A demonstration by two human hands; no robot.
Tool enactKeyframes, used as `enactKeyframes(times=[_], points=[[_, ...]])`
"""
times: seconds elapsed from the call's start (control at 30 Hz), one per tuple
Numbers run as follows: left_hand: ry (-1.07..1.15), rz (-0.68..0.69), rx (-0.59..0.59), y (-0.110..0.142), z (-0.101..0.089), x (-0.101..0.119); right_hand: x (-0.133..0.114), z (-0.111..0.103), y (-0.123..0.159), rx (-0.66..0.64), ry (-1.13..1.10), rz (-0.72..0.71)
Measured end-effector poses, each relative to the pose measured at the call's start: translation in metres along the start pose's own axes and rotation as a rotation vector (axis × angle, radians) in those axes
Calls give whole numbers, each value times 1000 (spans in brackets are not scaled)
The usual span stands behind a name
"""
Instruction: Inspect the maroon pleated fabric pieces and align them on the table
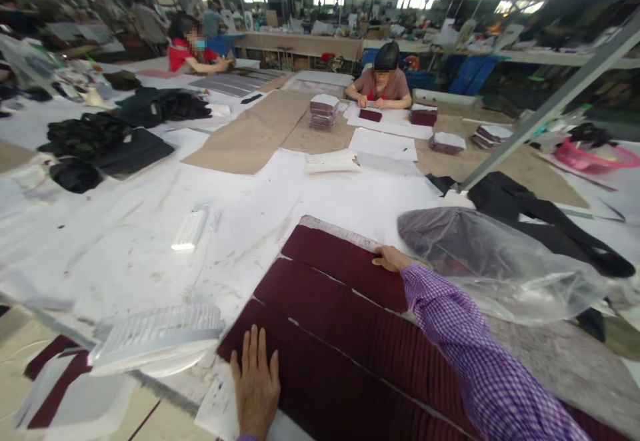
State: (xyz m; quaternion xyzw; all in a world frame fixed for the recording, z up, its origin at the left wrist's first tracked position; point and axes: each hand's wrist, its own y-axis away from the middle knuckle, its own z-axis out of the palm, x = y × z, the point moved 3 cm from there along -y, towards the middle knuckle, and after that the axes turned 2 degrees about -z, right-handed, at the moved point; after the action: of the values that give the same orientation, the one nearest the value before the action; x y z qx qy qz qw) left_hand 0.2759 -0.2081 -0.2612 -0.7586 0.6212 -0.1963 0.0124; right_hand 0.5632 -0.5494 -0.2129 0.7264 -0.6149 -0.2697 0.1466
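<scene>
Maroon fabric pieces (pixel 315 314) lie in overlapping rows on the white-covered table (pixel 260 204); the left hand (pixel 256 381) rests flat, fingers slightly spread, on the nearest row; the right hand (pixel 392 258) touches the farthest row, whether pinching cloth one cannot tell.

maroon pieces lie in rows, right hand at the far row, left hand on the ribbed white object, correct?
No: the head view shows the left hand on the near row of maroon pieces, apart from the ribbed white object.
</scene>
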Motion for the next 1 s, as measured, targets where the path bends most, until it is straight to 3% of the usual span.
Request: enactKeyframes(times=[0.43, 0.67, 0.83, 1.0], points=[[-37, -1, -19, -3, -1, 2, -7, 1, -1, 33, 116, 16], [-16, -13, -31, -2, -1, 2, -21, 3, 17, 260, 178, 62], [-23, -7, -18, -2, -2, 1, -33, 6, 31, 457, 165, 9], [-11, -14, -26, -2, 0, 0, -73, 38, 39, 571, 102, -128]])
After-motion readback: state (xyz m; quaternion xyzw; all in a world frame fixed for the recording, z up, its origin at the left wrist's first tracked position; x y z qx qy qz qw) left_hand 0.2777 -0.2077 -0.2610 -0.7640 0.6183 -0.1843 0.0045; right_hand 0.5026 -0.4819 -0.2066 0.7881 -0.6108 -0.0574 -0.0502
